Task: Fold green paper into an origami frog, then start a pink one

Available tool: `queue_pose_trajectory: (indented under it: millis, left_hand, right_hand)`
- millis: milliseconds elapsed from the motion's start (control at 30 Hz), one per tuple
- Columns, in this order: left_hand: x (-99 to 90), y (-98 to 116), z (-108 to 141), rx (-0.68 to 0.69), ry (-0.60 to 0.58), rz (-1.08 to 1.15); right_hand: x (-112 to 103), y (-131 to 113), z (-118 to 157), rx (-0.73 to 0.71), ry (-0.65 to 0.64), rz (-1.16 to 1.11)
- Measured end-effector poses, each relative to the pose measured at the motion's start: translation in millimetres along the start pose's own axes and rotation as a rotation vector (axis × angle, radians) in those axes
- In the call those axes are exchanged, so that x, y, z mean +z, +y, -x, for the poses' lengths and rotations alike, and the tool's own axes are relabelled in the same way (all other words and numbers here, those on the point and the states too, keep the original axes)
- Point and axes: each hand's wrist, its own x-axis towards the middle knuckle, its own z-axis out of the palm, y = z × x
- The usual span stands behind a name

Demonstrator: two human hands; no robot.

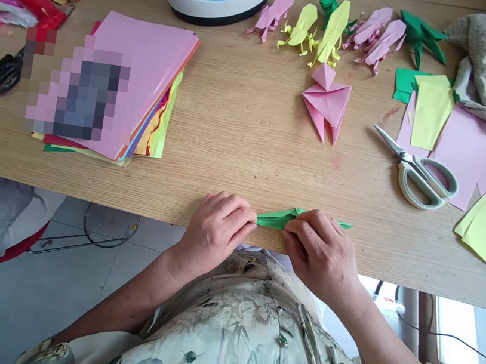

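- Green folded paper: long, narrow, at the near edge of the counter; left of and nearer than the pale-handled scissors.
- Left hand: thumb and fingers pinching the paper's left end.
- Right hand: curled, pinching farther along; pointed tip shows past the knuckles.
- Handling, my judgement: thin layers may slip. Anchor with left, align edges, press the crease with right in short strokes; go light near the tip.
- Pink folded piece: left of scissors, slightly beyond.
- Paper stack: well left of scissors.
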Motion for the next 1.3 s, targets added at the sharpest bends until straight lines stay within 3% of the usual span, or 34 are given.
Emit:
queue_pose_trajectory:
  millis: [367,733,1167,1300]
  left_hand:
    - [3.2,3.3,2.5,-0.032,0.014,-0.028]
    - [-2.6,5.4,4.4,-0.211,0.018,0.082]
    - [-14.6,5.9,1.4,-0.276,-0.136,0.165]
    - [-14.5,5.8,2.3,-0.273,-0.104,0.204]
  right_hand:
    - [-0.7,-1.0,-0.4,0.016,-0.011,-0.015]
    - [-2.2,-7.6,-4.9,0.222,-0.039,-0.076]
    - [3.0,-13.4,-9.0,0.273,-0.03,-0.012]
    - [3.7,-14.3,-8.7,0.278,-0.024,0.0]
